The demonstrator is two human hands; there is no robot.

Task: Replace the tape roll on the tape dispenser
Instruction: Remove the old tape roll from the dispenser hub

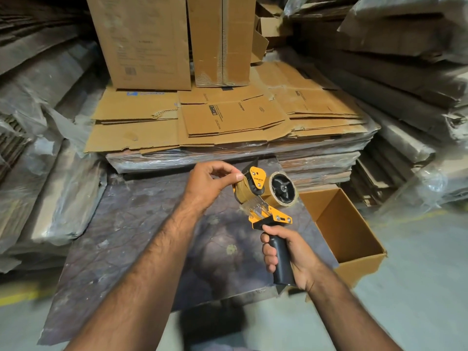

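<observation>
An orange and black tape dispenser (pixel 263 196) is held upright in front of me over a dark wrapped pallet. My right hand (pixel 291 254) grips its black handle from the right. A brown tape roll (pixel 285 192) sits on the dispenser's black hub at the upper right. From the roll, brown tape runs around the front roller under the orange plate. My left hand (pixel 210 181) pinches the tape end at the dispenser's front, thumb and forefinger together beside the roller. The serrated blade and a clear flap show just above the handle.
An open empty cardboard box (pixel 347 231) stands right of the dispenser. Flattened cartons (pixel 228 117) are stacked behind, with upright boxes (pixel 141 41) on them. Plastic-wrapped cardboard bundles (pixel 38 173) rise on both sides. The dark pallet top (pixel 141 224) lies under my arms.
</observation>
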